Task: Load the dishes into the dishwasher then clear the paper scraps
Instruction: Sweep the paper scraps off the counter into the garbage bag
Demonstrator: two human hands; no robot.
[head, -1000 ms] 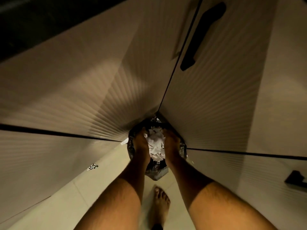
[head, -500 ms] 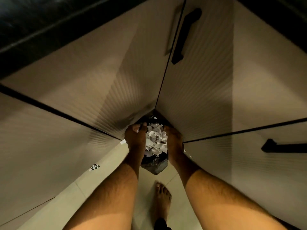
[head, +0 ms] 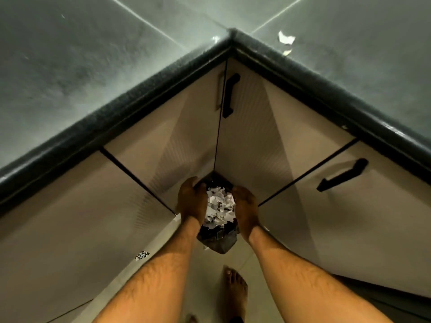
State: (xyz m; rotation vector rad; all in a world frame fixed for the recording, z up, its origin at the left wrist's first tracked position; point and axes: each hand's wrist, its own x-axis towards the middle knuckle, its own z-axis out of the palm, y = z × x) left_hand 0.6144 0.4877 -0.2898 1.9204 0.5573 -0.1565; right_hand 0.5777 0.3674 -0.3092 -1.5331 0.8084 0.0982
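A small bin lined with a black bag [head: 218, 241] stands on the floor in the corner where two cabinet runs meet. It is heaped with white paper scraps [head: 220, 208]. My left hand [head: 191, 199] grips the bag's left rim, its fingers curled over the far edge. On the right rim, my right hand [head: 246, 208] holds the bag in the same way. The paper heap shows between the two hands. One more paper scrap [head: 285, 39] lies on the grey countertop [head: 93, 54] past the corner.
Beige cabinet doors with black handles [head: 229, 95] [head: 342, 174] close in on both sides of the bin. The dark counter edge [head: 140, 94] overhangs them. My bare foot [head: 234, 292] stands on the tiled floor just behind the bin. A small patterned marker [head: 142, 255] lies on the floor at left.
The view has tilted up, so the countertop now shows. My hands have moved from the paper heap out to the sides of the bag's rim.
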